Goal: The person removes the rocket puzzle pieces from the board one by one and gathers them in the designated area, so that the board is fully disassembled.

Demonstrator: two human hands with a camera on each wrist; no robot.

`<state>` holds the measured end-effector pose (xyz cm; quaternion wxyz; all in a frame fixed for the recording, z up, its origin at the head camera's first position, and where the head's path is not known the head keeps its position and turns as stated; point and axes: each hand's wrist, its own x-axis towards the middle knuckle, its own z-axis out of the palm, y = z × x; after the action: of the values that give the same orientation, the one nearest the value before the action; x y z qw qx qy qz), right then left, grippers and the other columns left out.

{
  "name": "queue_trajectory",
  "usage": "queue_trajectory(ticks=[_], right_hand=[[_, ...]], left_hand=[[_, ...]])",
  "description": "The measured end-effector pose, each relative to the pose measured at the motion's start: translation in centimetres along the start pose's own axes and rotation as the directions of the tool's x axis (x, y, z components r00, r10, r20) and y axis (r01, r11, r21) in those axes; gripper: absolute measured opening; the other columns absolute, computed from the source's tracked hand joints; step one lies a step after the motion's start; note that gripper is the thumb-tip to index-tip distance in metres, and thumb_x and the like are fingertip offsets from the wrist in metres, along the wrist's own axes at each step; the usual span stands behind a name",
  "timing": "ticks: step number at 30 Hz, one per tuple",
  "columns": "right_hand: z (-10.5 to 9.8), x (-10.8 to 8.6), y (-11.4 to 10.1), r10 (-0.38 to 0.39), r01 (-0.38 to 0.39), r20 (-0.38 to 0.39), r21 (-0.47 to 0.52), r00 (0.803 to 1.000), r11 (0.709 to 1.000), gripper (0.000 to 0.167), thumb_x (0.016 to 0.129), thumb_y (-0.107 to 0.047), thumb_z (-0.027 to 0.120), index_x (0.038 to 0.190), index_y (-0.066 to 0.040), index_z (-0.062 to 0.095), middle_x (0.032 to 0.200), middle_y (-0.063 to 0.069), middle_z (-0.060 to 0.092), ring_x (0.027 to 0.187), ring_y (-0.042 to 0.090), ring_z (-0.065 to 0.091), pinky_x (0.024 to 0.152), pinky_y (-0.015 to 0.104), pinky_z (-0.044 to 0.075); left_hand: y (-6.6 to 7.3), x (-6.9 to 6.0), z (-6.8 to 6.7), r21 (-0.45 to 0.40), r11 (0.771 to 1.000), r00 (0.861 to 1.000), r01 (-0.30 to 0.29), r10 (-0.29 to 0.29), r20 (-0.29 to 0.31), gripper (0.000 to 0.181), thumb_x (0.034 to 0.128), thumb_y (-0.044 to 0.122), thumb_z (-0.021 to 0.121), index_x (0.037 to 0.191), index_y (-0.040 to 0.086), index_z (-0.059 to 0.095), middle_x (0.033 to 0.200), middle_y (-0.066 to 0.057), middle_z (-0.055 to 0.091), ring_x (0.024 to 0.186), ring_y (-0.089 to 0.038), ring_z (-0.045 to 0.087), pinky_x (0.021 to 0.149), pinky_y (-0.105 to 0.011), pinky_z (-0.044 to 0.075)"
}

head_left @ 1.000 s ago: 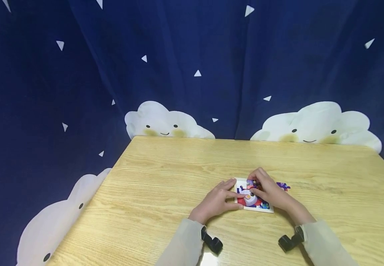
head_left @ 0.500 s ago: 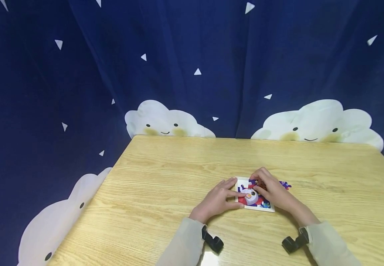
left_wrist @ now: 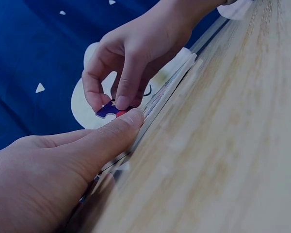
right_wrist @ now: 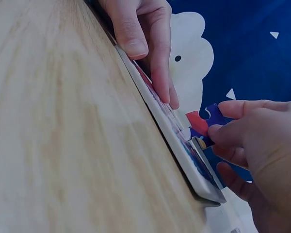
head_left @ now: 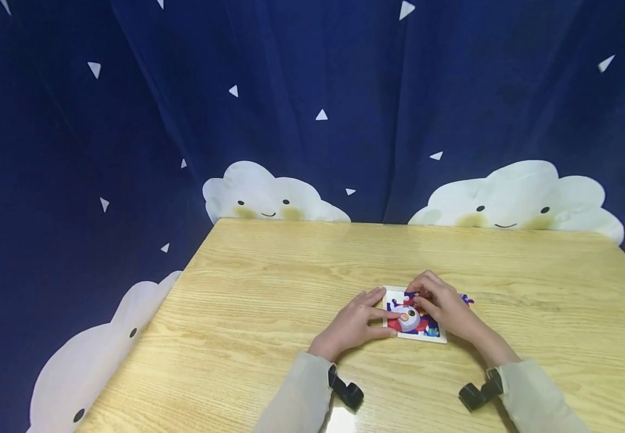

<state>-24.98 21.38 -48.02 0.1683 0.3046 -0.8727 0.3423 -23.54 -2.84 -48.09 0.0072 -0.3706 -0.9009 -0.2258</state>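
Note:
A small white-framed jigsaw puzzle (head_left: 426, 340) lies on the table, with a white round face with an orange nose (head_left: 411, 319) in its picture. My left hand (head_left: 350, 325) rests on its left side, fingers extended over the frame and picture. Thumb and fingers of my right hand (head_left: 447, 308) pinch a purple and red puzzle piece (right_wrist: 214, 116). In both wrist views that piece is tilted up above the puzzle's upper part. A bare white patch of the tray (head_left: 393, 296) shows at the upper left. The right hand hides part of the picture.
Another purple-blue puzzle piece (head_left: 468, 299) lies just right of the puzzle, partly behind the right hand. Wood-grain table (head_left: 290, 264) extends all around. A dark blue curtain (head_left: 312, 60) with white clouds and triangles hangs behind and at the left.
My right hand has shifted slightly right, and its thumb has moved up toward the fingers at the puzzle piece. The left hand stays on the frame.

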Motion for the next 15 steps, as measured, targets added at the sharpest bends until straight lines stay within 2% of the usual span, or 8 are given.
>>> queue_trajectory(ticks=[6,15], right_hand=[[-0.13,0.0,0.27,0.074,-0.073,-0.013,0.057,0.997,0.996,0.024,0.09,0.005,0.063,0.104,-0.014,0.069,0.101,-0.001,0.062,0.079,-0.002,0.052,0.066,0.015,0.049],[-0.72,0.14,0.28,0.178,-0.178,0.005,0.119,0.984,0.977,0.021,0.093,0.001,0.062,0.105,-0.012,0.072,0.102,0.004,0.065,0.085,0.002,0.059,0.074,0.012,0.051]], left_hand=[[0.0,0.01,-0.04,-0.013,1.0,1.0,0.015,-0.015,0.012,0.04,0.0906,0.05,0.063,0.128,0.035,0.064,0.159,-0.009,0.034,0.15,-0.022,0.029,0.125,-0.04,0.024],[-0.05,0.1,0.03,-0.025,0.999,1.0,0.024,-0.024,0.008,0.04,0.0901,0.049,0.064,0.127,0.035,0.065,0.159,-0.008,0.035,0.15,-0.021,0.03,0.125,-0.04,0.025]])
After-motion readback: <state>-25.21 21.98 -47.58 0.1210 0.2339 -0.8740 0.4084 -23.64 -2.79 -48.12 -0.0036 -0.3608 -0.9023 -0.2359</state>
